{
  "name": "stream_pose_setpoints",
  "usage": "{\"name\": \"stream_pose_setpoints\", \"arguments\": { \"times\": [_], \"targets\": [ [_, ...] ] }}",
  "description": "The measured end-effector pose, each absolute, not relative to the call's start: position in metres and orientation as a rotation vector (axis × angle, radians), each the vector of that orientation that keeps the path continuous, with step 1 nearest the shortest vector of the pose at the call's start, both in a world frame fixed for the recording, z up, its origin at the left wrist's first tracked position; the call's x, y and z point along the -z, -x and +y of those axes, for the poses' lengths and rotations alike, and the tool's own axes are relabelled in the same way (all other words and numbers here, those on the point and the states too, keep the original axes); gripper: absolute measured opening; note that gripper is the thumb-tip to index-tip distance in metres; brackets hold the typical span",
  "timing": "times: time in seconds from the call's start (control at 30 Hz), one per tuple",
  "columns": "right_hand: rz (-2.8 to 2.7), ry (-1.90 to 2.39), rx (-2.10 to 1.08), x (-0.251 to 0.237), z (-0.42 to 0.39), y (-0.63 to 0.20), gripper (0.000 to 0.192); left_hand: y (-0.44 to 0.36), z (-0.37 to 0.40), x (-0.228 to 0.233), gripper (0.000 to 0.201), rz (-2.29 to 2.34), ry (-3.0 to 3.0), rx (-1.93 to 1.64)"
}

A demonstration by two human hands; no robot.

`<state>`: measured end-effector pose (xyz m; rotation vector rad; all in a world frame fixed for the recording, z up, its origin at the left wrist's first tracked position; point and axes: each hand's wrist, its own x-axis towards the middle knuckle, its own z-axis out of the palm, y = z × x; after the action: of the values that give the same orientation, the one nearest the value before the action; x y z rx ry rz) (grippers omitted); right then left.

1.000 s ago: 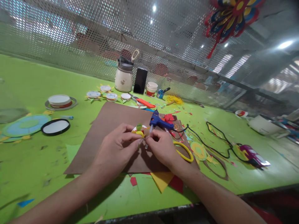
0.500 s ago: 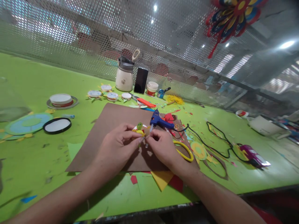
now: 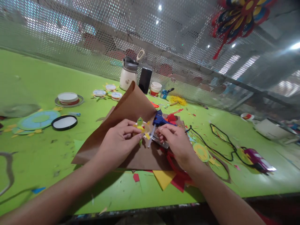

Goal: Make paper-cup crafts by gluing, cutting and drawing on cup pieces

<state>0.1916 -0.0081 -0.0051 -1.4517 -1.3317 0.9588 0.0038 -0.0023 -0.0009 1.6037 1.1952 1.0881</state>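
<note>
My left hand (image 3: 118,142) pinches a small yellow and green paper craft piece (image 3: 141,125) above a brown paper sheet (image 3: 131,107). My right hand (image 3: 178,142) is just right of it, fingers curled over a grey metal piece (image 3: 162,143); what it grips is hidden. A clear glue stick (image 3: 151,136) lies between the two hands. The blue glue gun (image 3: 159,118) rests right behind my right fingertips.
The green table (image 3: 47,156) runs to a perforated metal wall (image 3: 93,40). At the back stand a white jar (image 3: 128,76), a phone (image 3: 145,80) and a small cup (image 3: 156,88). Paper discs (image 3: 37,120) lie left. A black cable (image 3: 220,137) and scraps lie right.
The far corner of the brown sheet has lifted up behind my hands. My right hand has left the craft piece and slid slightly right. The yellow scissor handle is no longer visible.
</note>
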Motion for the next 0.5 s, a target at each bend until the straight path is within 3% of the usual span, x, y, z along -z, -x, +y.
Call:
{"name": "stream_pose_setpoints", "arguments": {
  "times": [0.23,0.5],
  "targets": [
    [-1.361,1.383,-0.923,0.003,-0.005,-0.206,0.02,-0.002,-0.003,0.001,0.017,1.112,-1.49,-1.026],
    [-1.522,1.286,-0.906,0.0,-0.012,-0.207,0.032,0.003,0.005,0.007,0.022,0.913,-0.94,-0.763]
  ]
}}
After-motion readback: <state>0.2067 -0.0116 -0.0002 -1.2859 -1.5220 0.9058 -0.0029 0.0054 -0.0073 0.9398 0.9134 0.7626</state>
